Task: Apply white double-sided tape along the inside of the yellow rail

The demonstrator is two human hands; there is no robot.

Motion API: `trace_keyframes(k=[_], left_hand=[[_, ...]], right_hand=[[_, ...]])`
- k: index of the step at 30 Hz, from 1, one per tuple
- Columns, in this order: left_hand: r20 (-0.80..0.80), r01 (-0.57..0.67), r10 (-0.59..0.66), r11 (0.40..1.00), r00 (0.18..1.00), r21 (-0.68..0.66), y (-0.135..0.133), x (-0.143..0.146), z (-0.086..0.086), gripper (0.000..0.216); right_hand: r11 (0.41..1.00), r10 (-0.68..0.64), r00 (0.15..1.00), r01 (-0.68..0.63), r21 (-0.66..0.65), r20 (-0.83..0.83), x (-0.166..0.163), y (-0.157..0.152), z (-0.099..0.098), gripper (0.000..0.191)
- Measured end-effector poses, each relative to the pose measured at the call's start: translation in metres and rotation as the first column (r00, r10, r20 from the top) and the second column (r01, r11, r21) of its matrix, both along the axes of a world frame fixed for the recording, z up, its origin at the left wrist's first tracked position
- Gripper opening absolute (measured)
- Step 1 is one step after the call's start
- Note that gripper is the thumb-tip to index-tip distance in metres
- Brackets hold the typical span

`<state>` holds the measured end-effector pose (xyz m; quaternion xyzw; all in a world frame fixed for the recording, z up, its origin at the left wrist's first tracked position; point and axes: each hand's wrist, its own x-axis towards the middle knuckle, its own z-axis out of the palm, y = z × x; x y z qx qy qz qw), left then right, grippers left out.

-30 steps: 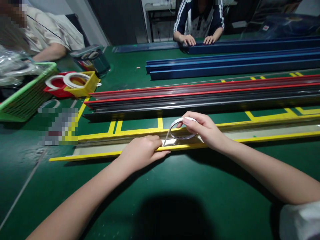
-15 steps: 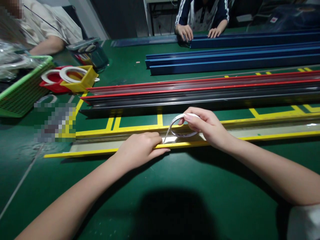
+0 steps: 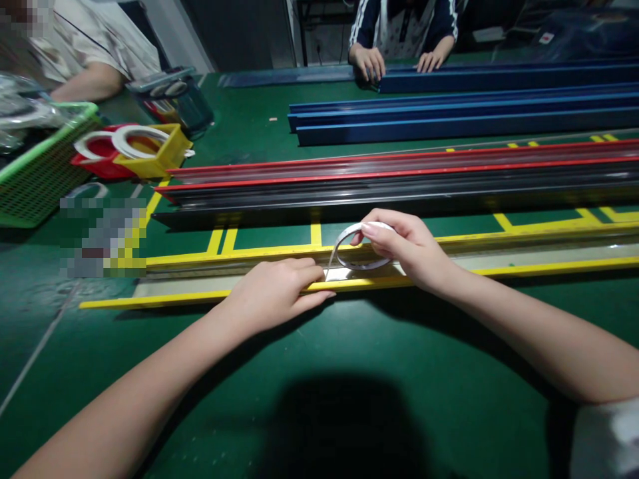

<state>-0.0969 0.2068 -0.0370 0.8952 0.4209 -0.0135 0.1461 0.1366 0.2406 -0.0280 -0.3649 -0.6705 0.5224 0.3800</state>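
A long yellow-edged strip [image 3: 524, 263] lies across the green table in front of me. My left hand [image 3: 272, 293] rests on it with fingers curled and pressed down on its near edge. Just to the right, my right hand [image 3: 407, 246] is closed on a thin white roll of tape [image 3: 344, 256], with thumb and fingers around its top. A short length of tape runs from the roll down to the strip beside my left fingertips.
Behind the strip lie long red and black rails [image 3: 399, 183] and blue rails [image 3: 449, 120]. A yellow bin [image 3: 170, 156] with tape rolls and a green basket [image 3: 34, 176] stand at the left. One person's hands [image 3: 369, 63] rest on a blue rail; another person sits far left.
The view has drifted a little, so everything sits slightly lower-left to higher in frame. Both hands keep the same hold on strip and tape roll.
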Motion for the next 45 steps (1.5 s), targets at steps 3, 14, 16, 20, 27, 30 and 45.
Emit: trace_keyframes(k=[3,14,16,20,27,30,45], left_hand=[[-0.026,0.013,-0.012,1.0,1.0,0.018,-0.0001,-0.0002,-0.0005,0.035],[-0.06,0.008,-0.007,1.0,0.998,0.017,0.0003,-0.0005,-0.0015,0.033],[-0.059,0.012,-0.011,1.0,0.998,0.015,0.0004,-0.0011,-0.0021,0.033],[-0.056,0.016,-0.014,1.0,0.998,0.024,0.0003,-0.0016,-0.0027,0.033],[-0.077,0.014,-0.01,0.999,0.997,0.043,-0.0012,-0.0008,-0.0021,0.034],[-0.063,0.021,-0.019,0.999,0.998,0.042,-0.0008,-0.001,-0.0026,0.035],[-0.059,0.071,-0.065,0.992,0.996,0.107,-0.0001,-0.0037,-0.0058,0.037]], right_hand=[[1.0,0.011,1.0,-0.011,-0.009,-0.02,0.0003,-0.0003,-0.0001,0.027],[1.0,0.027,0.999,-0.027,0.001,-0.033,-0.0004,-0.0005,-0.0004,0.025],[0.999,0.034,0.999,-0.034,0.011,-0.039,-0.0003,-0.0002,-0.0001,0.024],[0.999,0.041,0.998,-0.04,0.036,-0.038,-0.0004,0.0,0.0012,0.023],[0.999,0.049,0.998,-0.049,0.004,-0.043,-0.0014,-0.0018,0.0026,0.026],[0.999,0.052,0.998,-0.051,0.006,-0.041,-0.0011,-0.0015,0.0027,0.026],[0.998,0.054,0.999,-0.054,-0.019,-0.006,-0.0008,-0.0015,0.0032,0.028]])
